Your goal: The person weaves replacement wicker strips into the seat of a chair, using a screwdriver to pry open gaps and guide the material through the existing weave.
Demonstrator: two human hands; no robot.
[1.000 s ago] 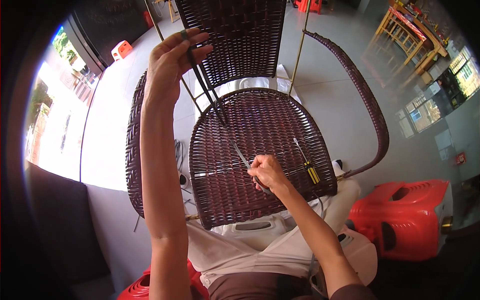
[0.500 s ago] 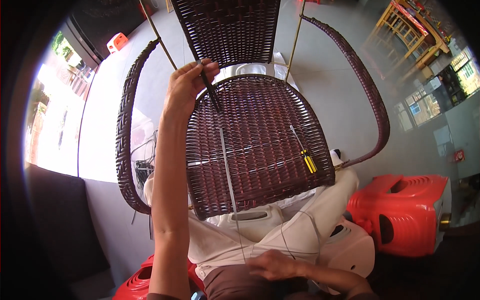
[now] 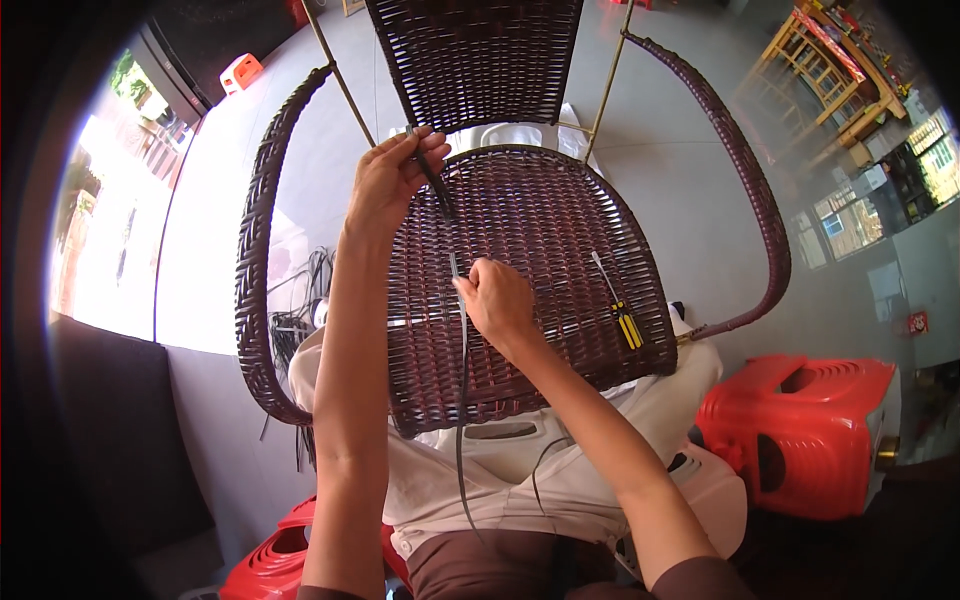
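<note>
A brown woven chair seat (image 3: 540, 220) lies in front of me, over my lap. Above its far left part, my left hand (image 3: 395, 180) is closed around a slim dark flat piece (image 3: 440, 192), which slants down to the weave. I cannot tell whether it is a tool or folded strip. Over the seat's middle left, my right hand (image 3: 500, 305) is pinched on a long thin dark strip (image 3: 461, 430). The strip hangs past the seat's front edge onto my lap. A screwdriver (image 3: 627, 326) with a yellow and black handle rests on the seat's right side.
Woven armrests curve along the left (image 3: 262, 220) and right (image 3: 750, 170), with the woven backrest (image 3: 480, 60) beyond. A bundle of dark strips (image 3: 290, 335) hangs at the left. Red plastic stools (image 3: 820, 430) stand at the right and lower left. Farther off is a wooden table (image 3: 830, 80).
My right hand has moved up from my lap to the strip above the seat. The strip, taut before, now hangs slack. The chair and left hand appear shifted slightly right.
</note>
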